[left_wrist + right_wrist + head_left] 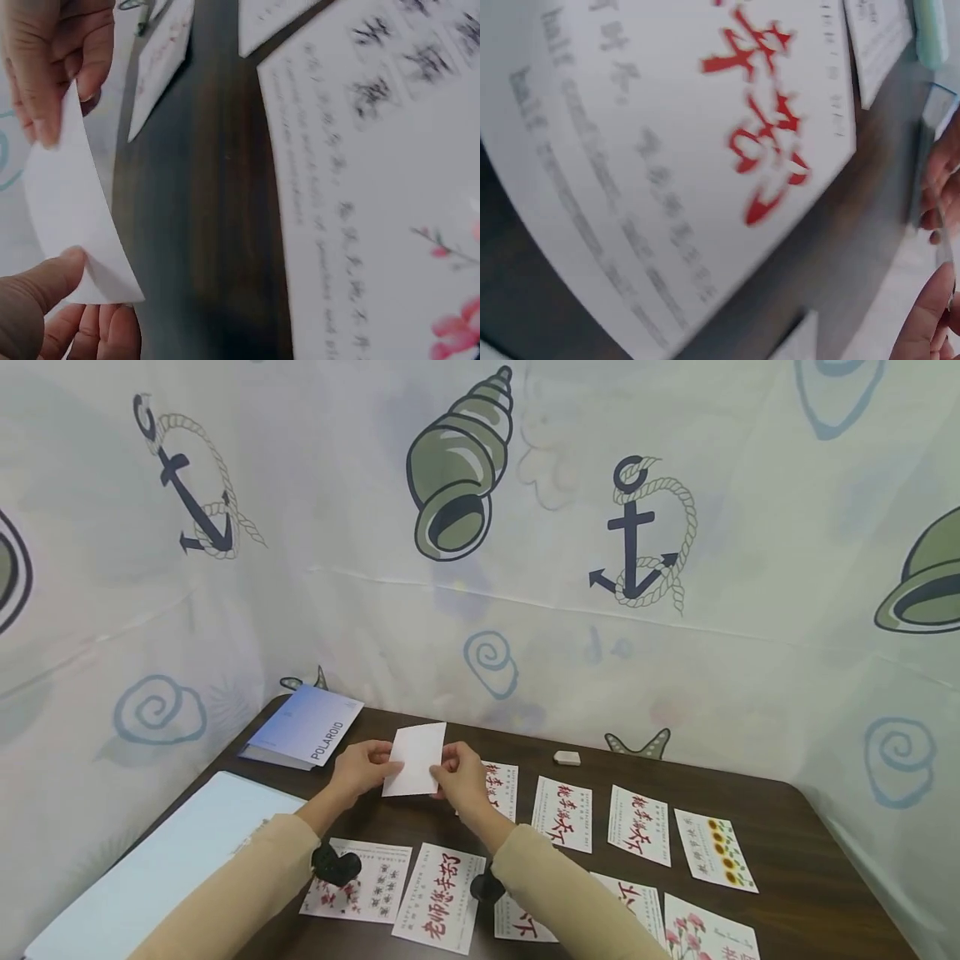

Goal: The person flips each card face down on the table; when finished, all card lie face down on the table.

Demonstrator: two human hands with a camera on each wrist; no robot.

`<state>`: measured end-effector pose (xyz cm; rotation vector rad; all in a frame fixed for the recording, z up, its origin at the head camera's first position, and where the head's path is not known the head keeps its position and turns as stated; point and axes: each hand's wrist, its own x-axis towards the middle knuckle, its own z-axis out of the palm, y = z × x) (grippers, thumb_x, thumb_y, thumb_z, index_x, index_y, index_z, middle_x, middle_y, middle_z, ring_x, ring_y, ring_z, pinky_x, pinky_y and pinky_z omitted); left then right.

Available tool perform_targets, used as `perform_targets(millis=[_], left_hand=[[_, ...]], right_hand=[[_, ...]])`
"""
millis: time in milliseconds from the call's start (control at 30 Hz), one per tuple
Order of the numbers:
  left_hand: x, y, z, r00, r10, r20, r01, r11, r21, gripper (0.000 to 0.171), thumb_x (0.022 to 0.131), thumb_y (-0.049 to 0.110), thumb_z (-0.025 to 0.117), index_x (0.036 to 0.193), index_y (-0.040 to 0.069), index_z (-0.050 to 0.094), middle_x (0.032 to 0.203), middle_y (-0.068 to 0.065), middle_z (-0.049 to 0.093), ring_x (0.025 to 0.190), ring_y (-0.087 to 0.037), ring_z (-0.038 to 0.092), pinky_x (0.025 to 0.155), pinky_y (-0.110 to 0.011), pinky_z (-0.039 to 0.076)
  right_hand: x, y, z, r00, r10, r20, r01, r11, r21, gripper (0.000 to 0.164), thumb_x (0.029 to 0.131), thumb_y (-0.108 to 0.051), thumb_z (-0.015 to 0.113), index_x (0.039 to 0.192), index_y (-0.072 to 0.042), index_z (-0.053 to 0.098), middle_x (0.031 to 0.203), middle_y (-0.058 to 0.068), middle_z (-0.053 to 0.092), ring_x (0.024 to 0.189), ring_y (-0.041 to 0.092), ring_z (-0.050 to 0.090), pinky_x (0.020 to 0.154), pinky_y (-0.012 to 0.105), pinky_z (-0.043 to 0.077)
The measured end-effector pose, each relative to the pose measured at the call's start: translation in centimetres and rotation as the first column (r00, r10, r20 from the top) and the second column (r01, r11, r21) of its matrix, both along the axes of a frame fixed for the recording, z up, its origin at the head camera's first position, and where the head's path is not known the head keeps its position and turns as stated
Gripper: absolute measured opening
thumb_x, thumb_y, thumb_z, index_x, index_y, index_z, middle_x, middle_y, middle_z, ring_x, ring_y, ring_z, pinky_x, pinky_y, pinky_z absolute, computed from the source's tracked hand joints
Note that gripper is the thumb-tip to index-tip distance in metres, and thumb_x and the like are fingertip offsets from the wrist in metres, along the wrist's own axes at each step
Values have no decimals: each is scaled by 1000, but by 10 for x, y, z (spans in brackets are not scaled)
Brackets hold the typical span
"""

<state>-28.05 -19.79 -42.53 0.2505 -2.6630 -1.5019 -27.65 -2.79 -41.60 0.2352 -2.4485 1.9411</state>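
A plain white card (416, 758) is held up between both hands over the far part of the dark table. My left hand (363, 771) pinches its left edge, thumb on the near face. On the opposite edge, my right hand (462, 779) pinches it the same way. In the left wrist view the white card (75, 202) bends slightly, with fingers behind it. Just beyond the right hand lies a card with red writing (501, 785), partly covered by that hand. At the right edge of the right wrist view, the held card shows only as a thin sliver.
Several printed cards lie in two rows, including a sunflower card (716, 850), a red-lettered card (439, 897) and a blossom card (360, 881). A POLAROID album (303, 725) stands at the back left, near a pale blue board (172, 868). A white eraser-like block (567, 758) sits at the back.
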Motion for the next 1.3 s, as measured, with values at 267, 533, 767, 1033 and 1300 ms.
perform_targets(millis=[267, 533, 767, 1033, 1300], left_hand=[[3, -2, -7, 1000, -8, 12, 11, 966, -259, 40, 77, 13, 76, 109, -6, 60, 90, -15, 65, 78, -24, 58, 66, -34, 49], [4, 3, -9, 1000, -23, 22, 30, 915, -403, 36, 75, 14, 77, 102, -3, 61, 83, -10, 61, 73, -21, 54, 64, -35, 45], [0, 7, -6, 998, -22, 59, 47, 884, -466, 36, 75, 16, 77, 101, -2, 60, 79, -8, 58, 69, -21, 53, 59, -33, 43], [-3, 4, -2, 996, -32, 84, 70, 866, -495, 38, 74, 17, 78, 102, -2, 60, 78, -8, 56, 67, -20, 51, 57, -31, 40], [0, 0, -6, 994, -23, 107, 73, 865, -496, 40, 73, 16, 78, 103, -2, 60, 82, -9, 58, 70, -22, 53, 58, -32, 42]], right_hand=[[2, -1, -21, 990, -5, 138, -3, 998, 57, 28, 81, 7, 65, 105, 6, 51, 70, 5, 56, 45, 8, 52, 47, 25, 52], [-2, -2, -27, 987, 5, 158, -37, 978, 204, 26, 78, 7, 68, 93, 2, 48, 59, 8, 58, 38, 7, 53, 43, 24, 50], [-4, 2, -22, 990, 31, 136, -71, 953, 295, 28, 79, 3, 70, 94, 1, 46, 55, 10, 57, 38, 11, 56, 41, 24, 49], [-28, 56, -11, 997, -70, 38, 62, 978, 197, 32, 83, 0, 67, 110, 8, 53, 76, 15, 63, 53, 20, 64, 50, 28, 53], [-40, 104, -18, 989, -140, 57, 100, 891, 442, 40, 79, -3, 72, 114, 8, 56, 75, 10, 57, 51, 16, 59, 53, 28, 53]])
